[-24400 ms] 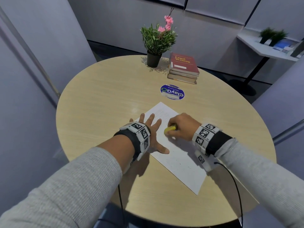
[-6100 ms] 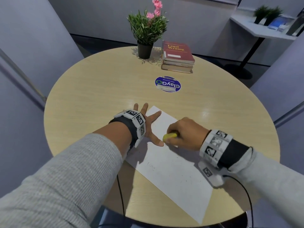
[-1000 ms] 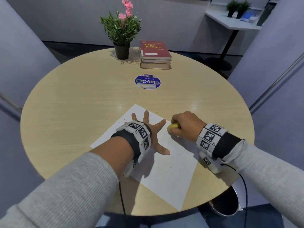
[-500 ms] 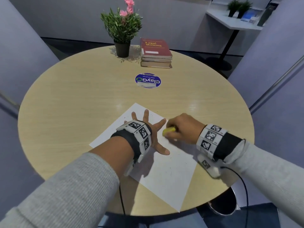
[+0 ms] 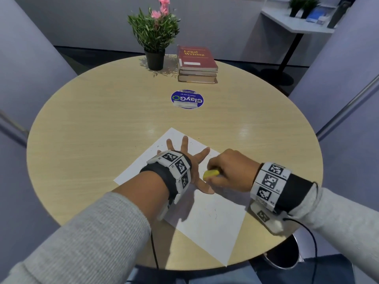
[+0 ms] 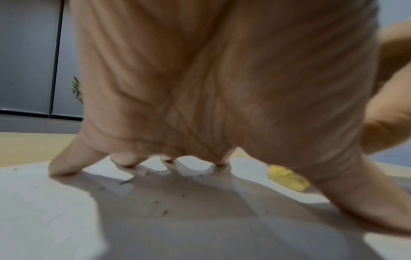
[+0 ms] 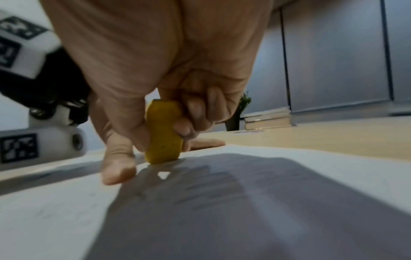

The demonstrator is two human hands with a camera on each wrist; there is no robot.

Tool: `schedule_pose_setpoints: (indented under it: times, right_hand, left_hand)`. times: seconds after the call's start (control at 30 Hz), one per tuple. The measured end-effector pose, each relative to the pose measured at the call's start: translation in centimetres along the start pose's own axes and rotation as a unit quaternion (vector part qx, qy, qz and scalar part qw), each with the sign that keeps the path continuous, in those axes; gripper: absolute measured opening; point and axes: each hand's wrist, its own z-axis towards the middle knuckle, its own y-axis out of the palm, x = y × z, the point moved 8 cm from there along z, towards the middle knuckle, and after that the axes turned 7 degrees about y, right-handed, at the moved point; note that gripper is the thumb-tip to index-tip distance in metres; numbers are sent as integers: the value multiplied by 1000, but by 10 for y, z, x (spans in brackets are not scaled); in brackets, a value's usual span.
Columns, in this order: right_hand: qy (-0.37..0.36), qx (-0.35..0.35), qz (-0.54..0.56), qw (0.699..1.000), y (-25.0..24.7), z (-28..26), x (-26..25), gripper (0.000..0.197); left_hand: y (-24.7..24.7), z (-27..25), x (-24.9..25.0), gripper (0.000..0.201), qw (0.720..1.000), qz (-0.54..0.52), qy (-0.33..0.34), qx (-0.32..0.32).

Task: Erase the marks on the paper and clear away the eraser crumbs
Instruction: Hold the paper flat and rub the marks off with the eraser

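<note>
Left hand (image 5: pixel 185 160) spread flat, fingers splayed and straight, on the white rectangular sheet of paper (image 5: pixel 207 220) at centre of the head view, probably to pin the sheet against the pull of rubbing. Right hand (image 5: pixel 231 171) just right of it, thumb and curled fingers clamped on the small yellow block eraser (image 5: pixel 211 173), held upright with its lower end on the paper, as the right wrist view shows (image 7: pixel 163 133); judged mid-erase, working close beside the left thumb. Dark eraser crumbs (image 6: pixel 165 212) scattered under and around the left palm, with more specks lower on the sheet; clearing not yet done. Sheet angled on the round light-wood table (image 5: pixel 92 119), one corner overhanging the near edge at lower centre. Upper centre: red hardback titled "Legal Writing" (image 5: pixel 195 57) atop a stack of books, beside a potted green plant with pink flowers (image 5: pixel 153 35). Below those, blue round sticker reading "ClayGo" (image 5: pixel 187 99), upside down to the camera; smaller print too small to read. Black-and-white coded markers on both wrist bands.
</note>
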Motion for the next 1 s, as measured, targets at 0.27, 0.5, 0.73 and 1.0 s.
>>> schedule_pose_setpoints:
  times: [0.27,0.5,0.73,1.0]
  right_hand:
    - [5,9,-13,1000,-5,4,5,27]
    - [53,43,6,998,-23,11,28,28]
    - [68,47,12,997,-27,8,35,28]
    - [76,39,16,996,-27,5,33,27]
  left_hand:
    - [2,1,-2,129,1000,5,0,19]
    - [0,-2,0,132,1000,0,-6,-12]
    - [-3,-6,3,132,1000,-4,-12,-28]
    - [-2,-5,1,134,1000,-9,-10,-23]
